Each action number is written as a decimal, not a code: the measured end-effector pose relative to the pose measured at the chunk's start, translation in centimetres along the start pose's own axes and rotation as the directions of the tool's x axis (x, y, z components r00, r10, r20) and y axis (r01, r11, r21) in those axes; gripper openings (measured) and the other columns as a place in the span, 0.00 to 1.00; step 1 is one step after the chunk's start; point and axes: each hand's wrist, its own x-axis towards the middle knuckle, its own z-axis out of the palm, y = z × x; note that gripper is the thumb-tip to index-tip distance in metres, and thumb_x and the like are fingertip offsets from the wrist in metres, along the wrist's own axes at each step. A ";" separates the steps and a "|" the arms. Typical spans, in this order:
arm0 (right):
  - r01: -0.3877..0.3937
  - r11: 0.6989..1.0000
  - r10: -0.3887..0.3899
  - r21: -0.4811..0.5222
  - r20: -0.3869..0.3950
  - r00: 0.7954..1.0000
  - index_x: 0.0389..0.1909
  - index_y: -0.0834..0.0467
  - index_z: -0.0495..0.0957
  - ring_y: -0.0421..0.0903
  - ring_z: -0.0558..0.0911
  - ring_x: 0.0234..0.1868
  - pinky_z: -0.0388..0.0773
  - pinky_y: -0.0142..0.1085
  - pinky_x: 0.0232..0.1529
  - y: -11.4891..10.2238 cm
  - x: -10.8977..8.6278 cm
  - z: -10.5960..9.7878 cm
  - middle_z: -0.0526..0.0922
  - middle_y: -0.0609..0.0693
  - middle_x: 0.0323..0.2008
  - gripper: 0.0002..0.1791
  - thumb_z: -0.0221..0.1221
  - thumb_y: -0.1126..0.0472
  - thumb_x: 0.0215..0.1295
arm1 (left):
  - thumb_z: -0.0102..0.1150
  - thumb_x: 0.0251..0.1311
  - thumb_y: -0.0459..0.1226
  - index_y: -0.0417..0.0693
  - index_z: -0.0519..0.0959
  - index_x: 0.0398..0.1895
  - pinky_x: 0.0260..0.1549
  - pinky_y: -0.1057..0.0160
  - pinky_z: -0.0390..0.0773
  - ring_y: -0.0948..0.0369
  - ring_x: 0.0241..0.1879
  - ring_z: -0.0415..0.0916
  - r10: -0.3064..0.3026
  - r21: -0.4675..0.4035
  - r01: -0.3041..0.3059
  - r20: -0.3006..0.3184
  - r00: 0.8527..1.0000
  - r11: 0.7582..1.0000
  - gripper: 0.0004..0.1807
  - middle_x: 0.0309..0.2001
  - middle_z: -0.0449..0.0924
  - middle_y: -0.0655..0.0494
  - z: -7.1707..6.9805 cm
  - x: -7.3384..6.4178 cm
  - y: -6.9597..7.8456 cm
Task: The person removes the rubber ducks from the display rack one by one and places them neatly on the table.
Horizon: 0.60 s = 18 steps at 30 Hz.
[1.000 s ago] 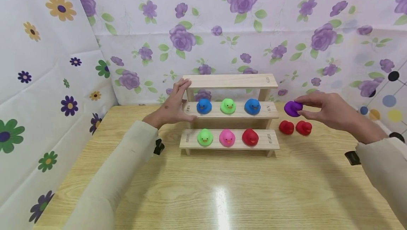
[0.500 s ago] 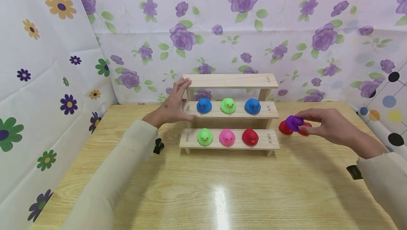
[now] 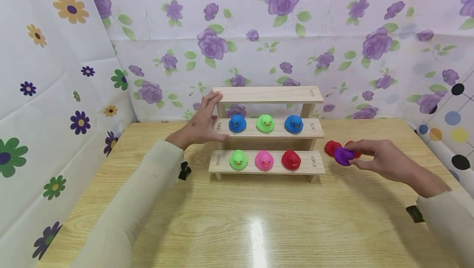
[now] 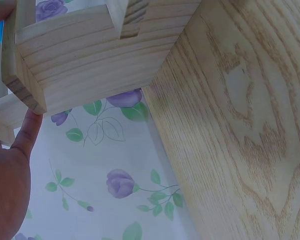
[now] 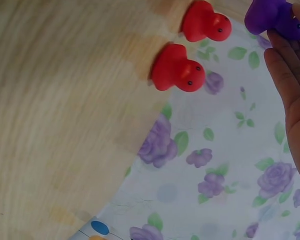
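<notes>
My right hand point(image 3: 385, 159) pinches a purple rubber duck point(image 3: 343, 156) between thumb and fingers, right of the wooden shelf. In the head view that duck overlaps two red rubber ducks; in the right wrist view both red ducks point(image 5: 177, 69) sit on the table, apart from the held one. My left hand point(image 3: 198, 124) grips the left end of the three-tier wooden shelf point(image 3: 268, 94), fingers at the top board and thumb at the middle one. Blue, green and blue ducks line the middle tier point(image 3: 279, 133). Green, pink and red ducks stand on the bottom tier point(image 3: 266, 172).
The shelf stands on a wood-grain table point(image 3: 237, 218) near its back edge. Behind it hangs a white cloth with purple flowers point(image 3: 252, 54). Another flowered cloth point(image 3: 55, 95) closes off the left side, and a dotted one point(image 3: 455, 132) the right.
My right hand has brought the purple duck down and toward me, from behind the red ducks to in front of them in the head view. The left hand and shelf have stayed put.
</notes>
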 end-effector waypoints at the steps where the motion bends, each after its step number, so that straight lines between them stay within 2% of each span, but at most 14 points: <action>1: -0.005 1.000 0.005 0.009 0.003 1.000 0.47 0.60 0.85 0.34 0.83 0.41 0.73 0.15 0.45 0.0 -0.2 0.2 0.87 0.47 0.40 0.21 0.74 0.72 0.49 | 0.81 0.42 0.35 0.44 0.43 0.80 0.61 0.51 0.74 0.53 0.78 0.35 0.000 -0.003 0.000 -0.001 1.000 1.000 0.67 0.77 0.33 0.46 0.0 0.0 0.0; 8: -0.026 0.999 0.025 0.048 0.026 0.999 0.48 0.61 0.85 0.46 0.86 0.45 0.80 0.23 0.44 0.4 -1.2 1.1 0.87 0.54 0.44 0.22 0.74 0.72 0.48 | 0.81 0.42 0.35 0.43 0.43 0.79 0.62 0.50 0.74 0.52 0.78 0.34 0.004 -0.005 -0.004 0.000 1.000 1.000 0.66 0.77 0.33 0.45 0.0 -0.1 0.1; 12: -0.027 0.998 0.025 0.062 0.036 0.999 0.48 0.62 0.85 0.44 0.85 0.46 0.81 0.25 0.44 0.8 -1.6 1.6 0.87 0.57 0.45 0.22 0.74 0.73 0.48 | 0.81 0.41 0.35 0.43 0.43 0.79 0.61 0.50 0.74 0.52 0.78 0.34 0.002 0.003 -0.002 0.000 1.000 1.000 0.67 0.77 0.33 0.45 0.0 -0.1 0.1; 18: -0.074 0.994 0.067 0.076 0.088 0.994 0.48 0.63 0.85 0.55 0.86 0.47 0.84 0.45 0.45 0.8 -1.7 2.0 0.86 0.58 0.46 0.22 0.74 0.72 0.49 | 0.81 0.41 0.35 0.43 0.43 0.79 0.61 0.50 0.74 0.52 0.78 0.34 0.004 0.009 -0.004 -0.002 1.000 1.000 0.67 0.77 0.33 0.45 0.0 0.0 0.1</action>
